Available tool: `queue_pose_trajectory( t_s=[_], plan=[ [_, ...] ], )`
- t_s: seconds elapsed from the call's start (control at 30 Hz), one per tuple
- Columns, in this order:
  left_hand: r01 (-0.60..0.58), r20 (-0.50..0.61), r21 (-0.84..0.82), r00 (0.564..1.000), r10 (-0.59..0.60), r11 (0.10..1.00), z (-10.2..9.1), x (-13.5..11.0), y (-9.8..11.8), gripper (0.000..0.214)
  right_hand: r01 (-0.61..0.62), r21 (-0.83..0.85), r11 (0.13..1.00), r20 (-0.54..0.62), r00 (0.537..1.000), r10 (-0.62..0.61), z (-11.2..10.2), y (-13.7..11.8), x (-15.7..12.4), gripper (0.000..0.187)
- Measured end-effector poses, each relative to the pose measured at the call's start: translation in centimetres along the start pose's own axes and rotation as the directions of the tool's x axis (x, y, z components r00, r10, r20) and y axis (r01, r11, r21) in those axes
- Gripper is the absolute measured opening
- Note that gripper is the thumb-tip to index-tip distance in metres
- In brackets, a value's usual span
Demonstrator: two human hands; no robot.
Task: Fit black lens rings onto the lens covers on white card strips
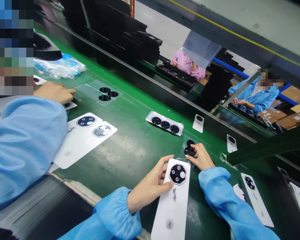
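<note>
My left hand [153, 185] is closed around the upper left edge of a white phone back panel [168, 210] with a black camera plate near its top. The panel is tilted towards me, and its lower end runs out of view. Just beyond its top corner, my right hand [202, 157] pinches one of several round black camera discs [189, 151]. These discs lie on a clear plastic bag [180, 156] on the green table [125, 146]. A white strip [148, 117] with three more black discs lies farther back.
At left, a co-worker's hand [53, 93] and blue sleeve reach over white panels [72, 150]. A clear bag [86, 89] of discs lies behind. More panels [258, 200] rest at right, near a green beam [270, 143]. Two people sit across the line.
</note>
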State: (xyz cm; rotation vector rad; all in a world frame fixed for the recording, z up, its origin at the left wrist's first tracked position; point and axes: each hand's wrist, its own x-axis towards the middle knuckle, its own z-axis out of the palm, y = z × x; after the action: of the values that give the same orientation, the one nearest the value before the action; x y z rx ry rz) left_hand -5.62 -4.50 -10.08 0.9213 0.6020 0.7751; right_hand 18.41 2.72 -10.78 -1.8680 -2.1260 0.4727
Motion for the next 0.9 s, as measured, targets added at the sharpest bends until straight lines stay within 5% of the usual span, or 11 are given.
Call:
queue_pose_trajectory(
  t_s=[0.63,0.9],
  plan=[
    [0.013,0.008,-0.015,1.0,-0.013,1.0,0.0,-0.2,0.3,0.067,-0.033,0.118,0.992,-0.057,0.998,0.04,-1.2,0.2,-0.8,0.035],
    [-0.029,0.027,0.078,0.999,0.027,0.997,-0.3,-0.2,-0.1,0.064,0.054,0.156,0.986,-0.16,0.987,-0.029,-4.0,-2.6,-4.7,0.039]
  ],
)
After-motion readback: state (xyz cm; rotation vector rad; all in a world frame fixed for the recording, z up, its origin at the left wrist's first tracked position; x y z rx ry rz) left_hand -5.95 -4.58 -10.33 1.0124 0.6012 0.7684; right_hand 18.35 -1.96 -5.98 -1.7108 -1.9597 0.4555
